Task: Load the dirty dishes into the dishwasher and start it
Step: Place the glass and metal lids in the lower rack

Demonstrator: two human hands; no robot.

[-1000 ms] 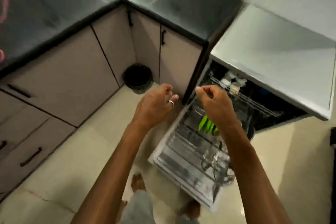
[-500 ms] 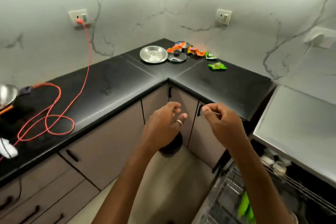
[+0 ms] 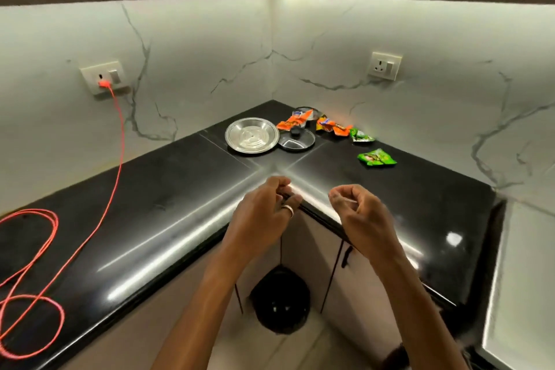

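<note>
At the far left of the frame an orange cable [image 3: 114,159] hangs from a wall socket [image 3: 103,76] and loops over the black counter [image 3: 180,189]; it has no part in the job. Toward the middle, in the counter's far corner, a steel plate [image 3: 251,135] lies flat. Just beside its right edge, seemingly touching it, sits a glass lid [image 3: 296,141] with a black knob. We judge these to be the dishes still waiting to be loaded. Below them, in the centre of the frame, the left hand [image 3: 264,216] (a ring [image 3: 288,210] shows on it) hovers over the counter's front edge, fingers loosely curled and holding nothing. Just to its right the right hand [image 3: 360,213] is raised the same way, fingers curled toward the thumb, and we see nothing in it either. Both hands are well short of the plate. Right of the lid lie orange wrappers [image 3: 333,126] and green wrappers [image 3: 377,157], rubbish rather than dishes. At the lower right edge a pale flat top shows, which we take for the dishwasher [image 3: 525,279]. Its door and racks are out of frame, so we cannot tell what already sits inside. As we judge it, plate and lid remain to fetch, then the door and the start button.
</note>
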